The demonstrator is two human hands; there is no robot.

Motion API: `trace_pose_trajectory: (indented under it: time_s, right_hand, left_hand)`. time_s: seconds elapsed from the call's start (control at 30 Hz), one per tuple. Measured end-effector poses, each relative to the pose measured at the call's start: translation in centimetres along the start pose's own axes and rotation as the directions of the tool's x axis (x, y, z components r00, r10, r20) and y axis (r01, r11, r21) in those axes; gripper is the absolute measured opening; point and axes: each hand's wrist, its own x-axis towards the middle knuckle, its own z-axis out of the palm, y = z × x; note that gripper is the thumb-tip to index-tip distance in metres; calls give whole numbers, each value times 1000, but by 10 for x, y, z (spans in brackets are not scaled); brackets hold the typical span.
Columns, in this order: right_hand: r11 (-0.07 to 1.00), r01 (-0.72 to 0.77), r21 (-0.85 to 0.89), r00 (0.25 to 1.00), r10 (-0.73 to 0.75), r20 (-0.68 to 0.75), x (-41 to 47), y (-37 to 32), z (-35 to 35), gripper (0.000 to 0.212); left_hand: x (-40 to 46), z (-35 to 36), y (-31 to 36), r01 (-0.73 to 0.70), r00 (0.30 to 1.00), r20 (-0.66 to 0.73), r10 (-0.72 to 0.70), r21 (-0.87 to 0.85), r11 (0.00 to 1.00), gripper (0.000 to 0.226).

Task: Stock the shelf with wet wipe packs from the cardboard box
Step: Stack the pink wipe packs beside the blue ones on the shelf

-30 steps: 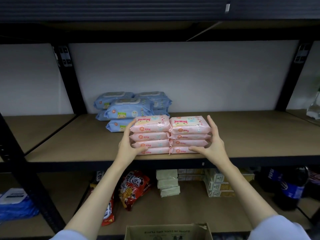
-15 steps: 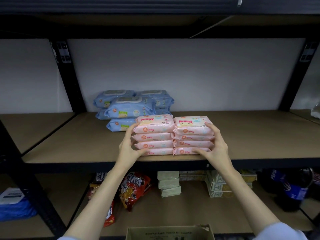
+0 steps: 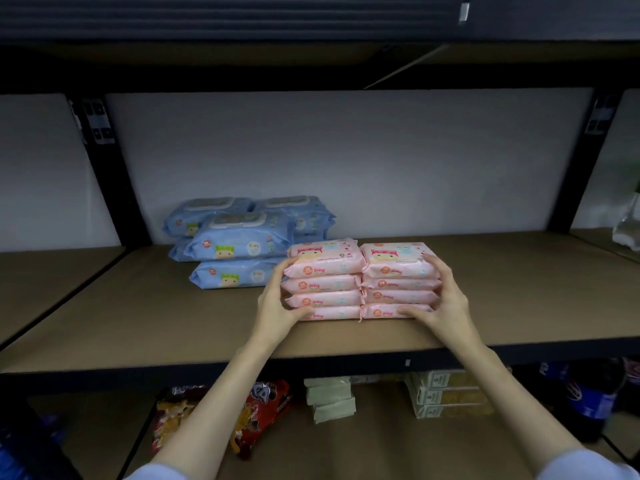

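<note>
blue packs (image 3: 242, 244) stacked far left on shelf (image 3: 138, 323); pink packs (image 3: 360, 282) near centre, clasped by left hand (image 3: 277, 306) and right hand (image 3: 446, 306); box out of view.

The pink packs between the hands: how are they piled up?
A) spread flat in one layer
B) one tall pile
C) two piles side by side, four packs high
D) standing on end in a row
C: the pink packs sit on the shelf in two touching piles of four, with the left hand and the right hand gripping the outer sides.
</note>
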Motion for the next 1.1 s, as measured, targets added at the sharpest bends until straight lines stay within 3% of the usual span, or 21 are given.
trace_pose_trajectory:
  time_s: [0.53, 0.67, 0.73, 0.8, 0.87, 0.93, 1.03, 1.1]
  right_hand:
    - [998, -48, -51, 998, 45, -53, 121, 95, -22, 97]
    - [983, -35, -180, 997, 23, -68, 128, 98, -23, 105]
    - [914, -26, -406, 991, -30, -131, 127, 93, -29, 118]
    - [735, 82, -673, 968, -218, -120, 127, 89, -35, 128]
    - [549, 174, -818, 954, -300, 2, 131, 82, -36, 138]
    - [437, 228, -870, 957, -267, 116, 137, 71, -32, 147]
    - [351, 284, -892, 954, -201, 225, 146, 69, -24, 149]
    - [339, 312, -888, 947, -185, 262, 152, 76, -20, 145]
  left_hand:
    - [136, 95, -40, -45, 995, 89, 40, 54, 998, 88]
    - [144, 91, -39, -132, 991, 50, 123, 231, 964, 88]
    - [142, 86, -35, -202, 973, -2, 229, 465, 862, 100]
    - [139, 86, -25, -316, 917, 34, 397, 667, 674, 114]
    - [139, 94, -14, -442, 838, 200, 508, 794, 417, 127]
    - [142, 105, -7, -498, 809, 344, 477, 832, 244, 137]
    - [149, 118, -10, -499, 823, 399, 404, 848, 179, 130]
    - [155, 122, -16, -501, 827, 398, 398, 843, 198, 118]
